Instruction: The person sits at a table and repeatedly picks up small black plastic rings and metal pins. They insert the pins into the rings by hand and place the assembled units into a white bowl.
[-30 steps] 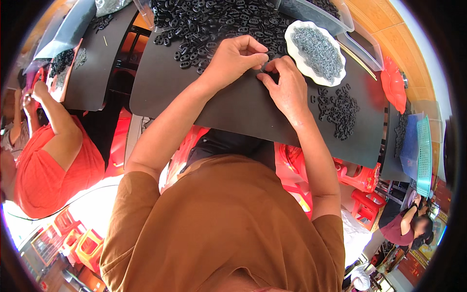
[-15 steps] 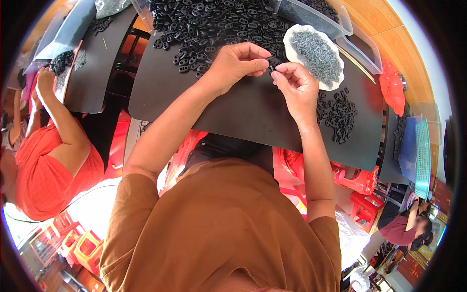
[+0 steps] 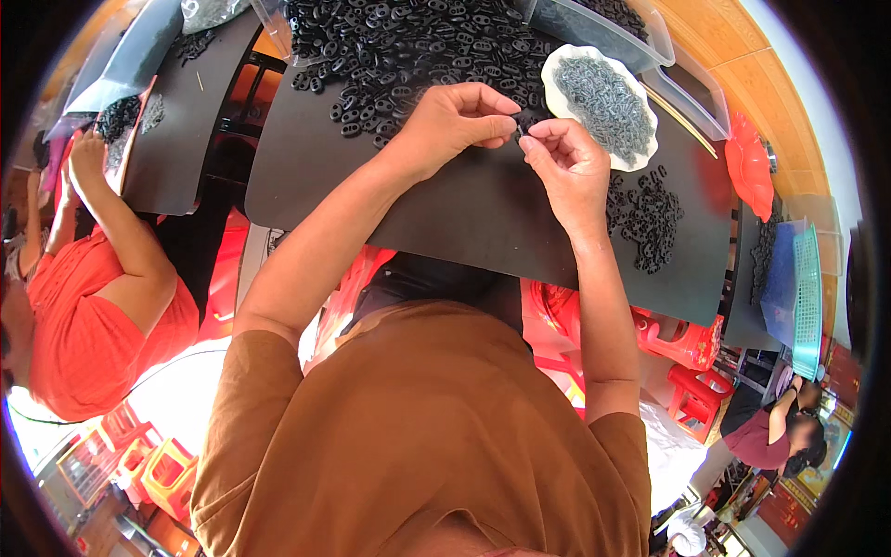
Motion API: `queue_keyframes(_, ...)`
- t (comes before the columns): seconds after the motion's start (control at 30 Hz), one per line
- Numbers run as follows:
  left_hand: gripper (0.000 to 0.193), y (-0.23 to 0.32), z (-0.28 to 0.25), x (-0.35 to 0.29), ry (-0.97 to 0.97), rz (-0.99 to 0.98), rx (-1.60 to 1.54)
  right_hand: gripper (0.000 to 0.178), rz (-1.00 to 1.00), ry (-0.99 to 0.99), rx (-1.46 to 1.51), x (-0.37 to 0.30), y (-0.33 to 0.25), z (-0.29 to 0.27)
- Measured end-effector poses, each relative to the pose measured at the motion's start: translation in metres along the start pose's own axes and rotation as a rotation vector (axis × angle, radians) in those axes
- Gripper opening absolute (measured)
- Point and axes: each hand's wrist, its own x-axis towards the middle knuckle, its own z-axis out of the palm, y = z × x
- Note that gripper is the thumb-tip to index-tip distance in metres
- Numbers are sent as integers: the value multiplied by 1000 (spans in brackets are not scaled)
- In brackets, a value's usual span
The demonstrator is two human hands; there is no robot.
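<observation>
Since the earlier frames, both hands had lifted off the mat and drawn together, fingertips meeting over the dark surface. Left hand (image 3: 452,121) curled with thumb and forefinger pinched on a small black piece (image 3: 522,123), and right hand (image 3: 568,165) met it from the other side, its fingertips also closed on that same piece, which sat between the two grips just above the mat and beside the white dish. How the piece was shaped could not be made out; it was too small and mostly covered.

A black mat (image 3: 464,213) covered the counter, its near edge curving toward the person's brown shirt (image 3: 427,436). A large heap of black rings (image 3: 408,46) lay across the far part of the mat, touching the left hand's knuckles. A white scalloped dish (image 3: 553,82) full of fine grey pieces stood just beyond the right hand, and a smaller pile of black rings (image 3: 650,218) lay to the right of that wrist. Clear plastic tubs (image 3: 650,37) stood at the far edge.

Red plastic stools (image 3: 682,339) showed below the counter. At the left, another person in an orange shirt (image 3: 83,325) worked at a second black mat (image 3: 176,139). A turquoise basket (image 3: 806,297) stood at the right, near a third person low in the corner.
</observation>
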Motion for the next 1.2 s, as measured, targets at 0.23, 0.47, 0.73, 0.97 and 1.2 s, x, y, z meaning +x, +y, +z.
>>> queue_keyframes(0.23,21,0,-1,0,14,-1,-66,8,5,7,-12,-1,2,-1)
queue_keyframes(0.47,21,-2,-1,1,10,1,-41,8,-17,12,-54,0,3,-1)
queue_keyframes(0.73,21,2,2,-2,3,-15,-48,8,-1,3,-74,0,2,-2)
queue_keyframes(0.97,19,-1,2,-1,-12,-12,9,8,-12,1,-79,0,1,-2)
queue_keyframes(1.2,15,-3,3,-1,-41,44,184,14,16,-11,-81,-2,1,-1)
